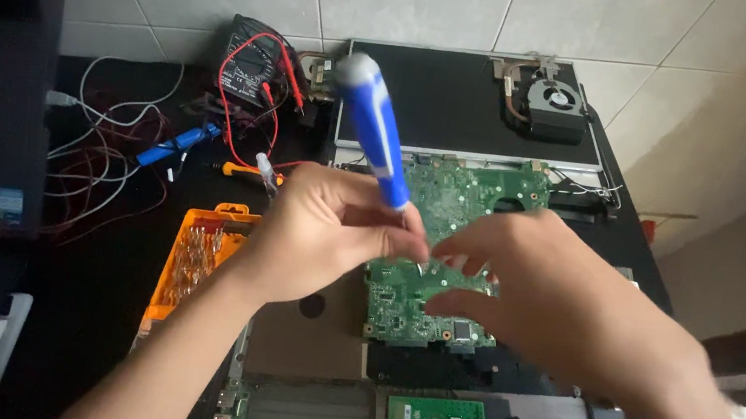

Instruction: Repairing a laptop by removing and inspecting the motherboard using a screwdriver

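Left hand (319, 231) grips the blue screwdriver (379, 135), handle tilted up and away, tip down by the green board (457, 210). Right hand (533, 284) hovers over the board, fingers curled close to the tip. Orange bit case (194, 259) sits left on the dark desk (91, 299), a multimeter (253, 69) behind it, a fan (553, 104) at the back on the black panel (441, 105).

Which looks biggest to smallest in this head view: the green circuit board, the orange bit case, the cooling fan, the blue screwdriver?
1. Green circuit board
2. Orange bit case
3. Blue screwdriver and cooling fan: unsure, since the screwdriver is nearer the camera.
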